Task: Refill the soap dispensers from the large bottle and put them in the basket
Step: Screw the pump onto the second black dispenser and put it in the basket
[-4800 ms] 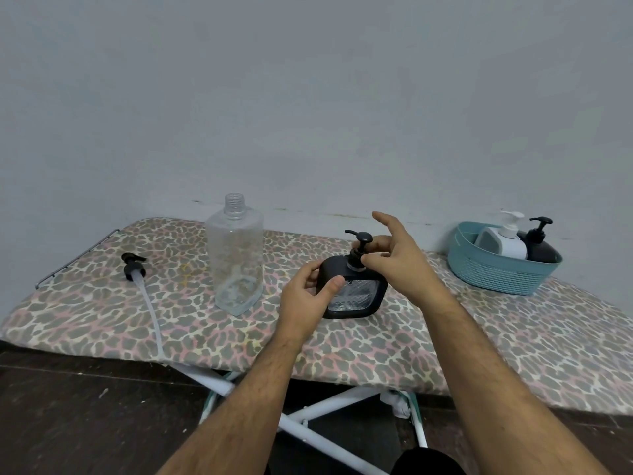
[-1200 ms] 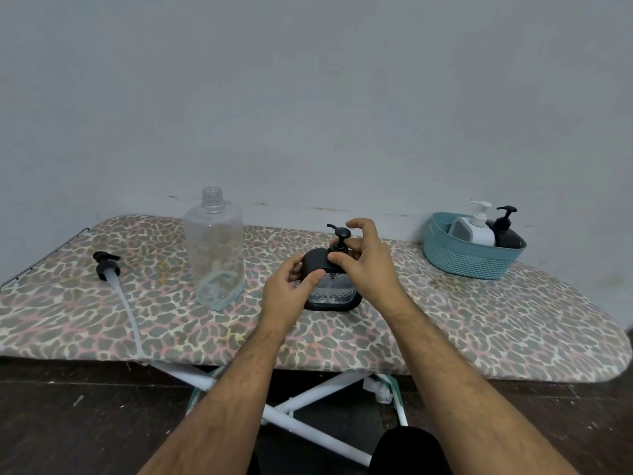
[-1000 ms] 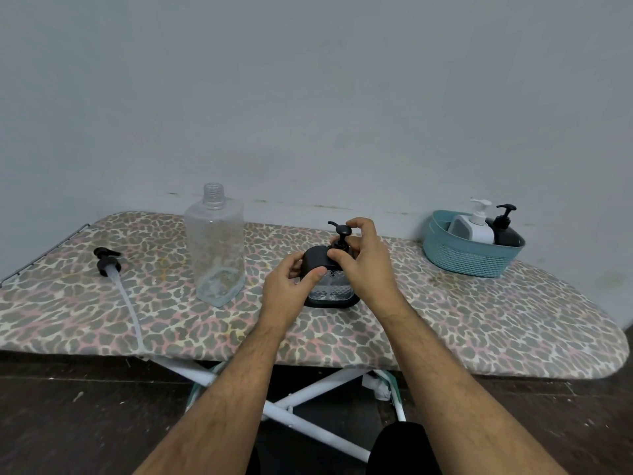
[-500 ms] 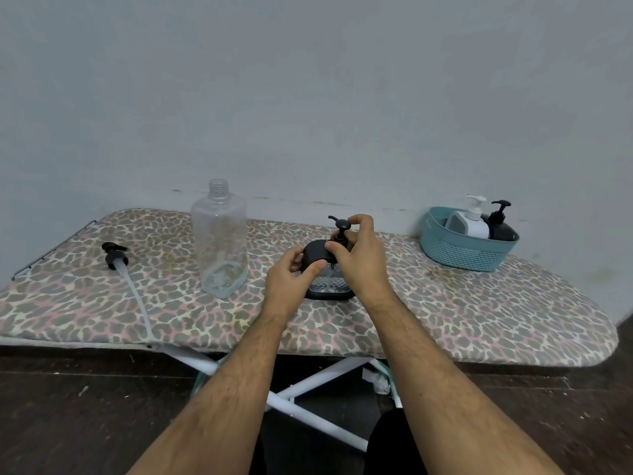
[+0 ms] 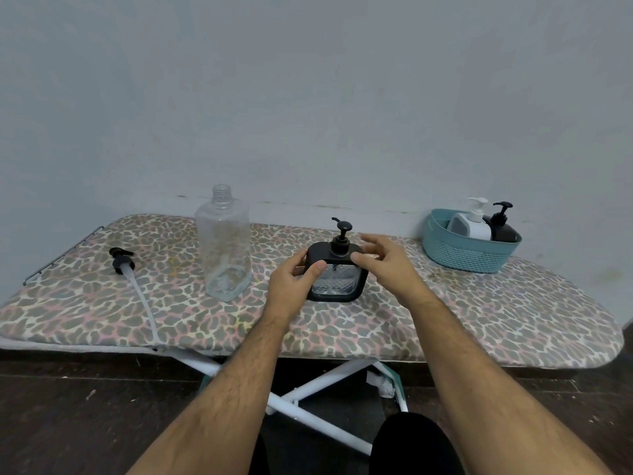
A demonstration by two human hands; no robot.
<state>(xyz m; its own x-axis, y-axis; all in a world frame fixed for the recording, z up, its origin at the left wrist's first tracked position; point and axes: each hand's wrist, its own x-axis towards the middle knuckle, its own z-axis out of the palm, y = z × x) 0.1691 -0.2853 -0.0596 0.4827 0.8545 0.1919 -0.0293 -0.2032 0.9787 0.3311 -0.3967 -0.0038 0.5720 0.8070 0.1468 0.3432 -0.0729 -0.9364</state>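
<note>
A square black-framed glass soap dispenser with a black pump stands on the leopard-print ironing board. My left hand grips its left side. My right hand hovers at its right shoulder with fingers apart, off the pump. The large clear bottle stands uncapped to the left and looks almost empty. Its black pump with a long white tube lies on the board further left. A teal basket at the right holds a white dispenser and a black dispenser.
A grey wall rises right behind the board. The board's white crossed legs stand on a dark floor below. A metal rack edge sticks out at the board's left end.
My right hand has let go of the dispenser's pump and opened beside it. The left hand still holds the dispenser. The camera has pulled back a little.
</note>
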